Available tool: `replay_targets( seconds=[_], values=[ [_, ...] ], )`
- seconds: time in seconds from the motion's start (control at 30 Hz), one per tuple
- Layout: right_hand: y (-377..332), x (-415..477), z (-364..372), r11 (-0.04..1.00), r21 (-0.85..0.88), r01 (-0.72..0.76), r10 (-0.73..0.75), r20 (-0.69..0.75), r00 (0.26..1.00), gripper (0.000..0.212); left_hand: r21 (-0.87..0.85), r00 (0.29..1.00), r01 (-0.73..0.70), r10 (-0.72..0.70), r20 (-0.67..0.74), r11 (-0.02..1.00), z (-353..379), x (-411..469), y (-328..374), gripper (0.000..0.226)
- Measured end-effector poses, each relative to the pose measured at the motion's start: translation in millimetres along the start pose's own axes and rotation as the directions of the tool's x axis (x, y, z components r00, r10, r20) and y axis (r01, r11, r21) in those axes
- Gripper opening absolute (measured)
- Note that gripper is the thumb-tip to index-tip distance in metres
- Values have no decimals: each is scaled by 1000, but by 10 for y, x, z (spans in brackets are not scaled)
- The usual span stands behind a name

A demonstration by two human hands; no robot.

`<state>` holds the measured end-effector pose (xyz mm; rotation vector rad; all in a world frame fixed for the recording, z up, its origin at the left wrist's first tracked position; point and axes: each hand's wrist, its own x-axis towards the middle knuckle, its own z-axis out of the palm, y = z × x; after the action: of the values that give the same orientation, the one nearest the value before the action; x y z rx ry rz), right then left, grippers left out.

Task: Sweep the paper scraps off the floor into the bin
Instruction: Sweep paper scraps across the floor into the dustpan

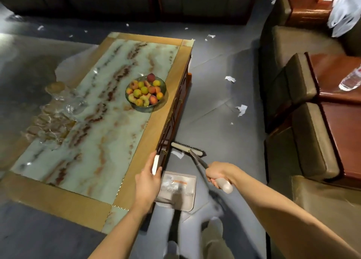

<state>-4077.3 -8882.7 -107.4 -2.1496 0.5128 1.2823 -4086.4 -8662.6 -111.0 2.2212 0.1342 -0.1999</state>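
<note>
My right hand (218, 173) grips the pale handle of a broom (187, 148). Its dark-bristled head lies on the grey floor against the side of the coffee table. A white paper scrap (178, 154) lies just in front of the broom head. My left hand (147, 180) holds the white upright handle of a grey dustpan (178, 188). The pan sits on the floor below the scrap, with some scraps inside it. More paper scraps lie farther off on the floor, one (241, 110) near the seats and another (230, 79) beyond it. No bin is in view.
A marble-topped coffee table (160, 122) stands to the left, bearing a bowl of fruit (145, 91) and glassware (56, 110). Cushioned seats (304, 133) line the right side. A sofa runs along the back. Small scraps (211, 36) dot the far floor.
</note>
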Motion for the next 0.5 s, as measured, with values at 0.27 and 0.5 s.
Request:
replay_targets(
  seconds=[0.27, 0.5],
  values=[
    [302, -367, -768, 921, 316, -230, 98, 383, 919, 21, 44, 999, -35, 33, 35, 998, 229, 268, 423, 50],
    [877, -535, -1518, 737, 623, -261, 54, 330, 942, 53, 71, 981, -134, 123, 147, 988, 500, 502, 794, 52]
  ],
)
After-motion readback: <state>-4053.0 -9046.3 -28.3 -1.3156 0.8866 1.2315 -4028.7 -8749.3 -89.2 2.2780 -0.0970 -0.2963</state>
